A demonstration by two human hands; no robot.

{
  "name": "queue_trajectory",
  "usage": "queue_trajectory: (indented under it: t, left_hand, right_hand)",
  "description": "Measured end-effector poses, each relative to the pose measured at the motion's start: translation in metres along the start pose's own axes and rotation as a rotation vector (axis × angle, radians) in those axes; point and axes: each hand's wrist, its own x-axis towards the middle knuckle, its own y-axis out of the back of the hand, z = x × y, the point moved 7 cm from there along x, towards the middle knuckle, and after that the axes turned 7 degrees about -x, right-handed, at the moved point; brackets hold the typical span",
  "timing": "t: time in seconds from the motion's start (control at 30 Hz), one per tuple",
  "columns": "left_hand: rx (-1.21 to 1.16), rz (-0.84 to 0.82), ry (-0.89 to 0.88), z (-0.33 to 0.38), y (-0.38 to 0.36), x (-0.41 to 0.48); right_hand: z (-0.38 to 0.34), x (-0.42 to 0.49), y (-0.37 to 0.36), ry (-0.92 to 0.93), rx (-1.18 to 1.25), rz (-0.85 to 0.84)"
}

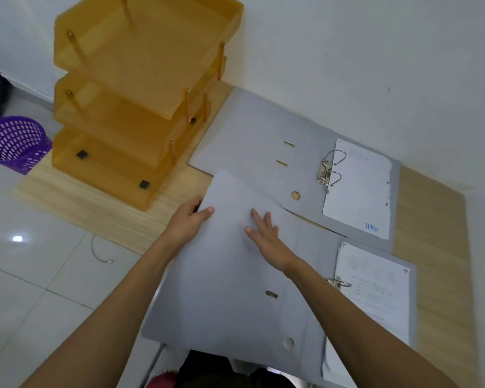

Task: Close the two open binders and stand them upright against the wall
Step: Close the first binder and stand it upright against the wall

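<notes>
Gripping the near binder's raised left cover at its far-left corner with my left hand, right hand spread flat on it, I fold rightward toward its rings.

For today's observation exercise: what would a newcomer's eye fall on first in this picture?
Probably the amber stacked trays, tall at upper left by the wall. Next, two open grey binders on the wooden board: the far binder lies flat, while the left hand and right hand handle the near binder.

Grey binders, amber trays, purple basket
</notes>
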Motion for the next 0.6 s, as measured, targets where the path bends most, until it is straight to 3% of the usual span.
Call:
queue_trajectory:
  t: [0.13, 0.4, 0.6]
  left_hand:
    - [-0.111, 0.042, -0.044, 0.033, -0.005, -0.027]
    - [-0.268, -0.288, 0.019, 0.079, -0.105, -0.089]
    - [-0.048, -0.339, -0.104, 0.072, -0.232, -0.128]
  right_hand:
    - [-0.025, -0.019, 0.004, 0.119, 0.115, 0.008]
    - [-0.012, -0.087, 0.045, 0.199, 0.589, 0.019]
    - [0.035, -0.147, 0.098, 0.231, 0.845, 0.061]
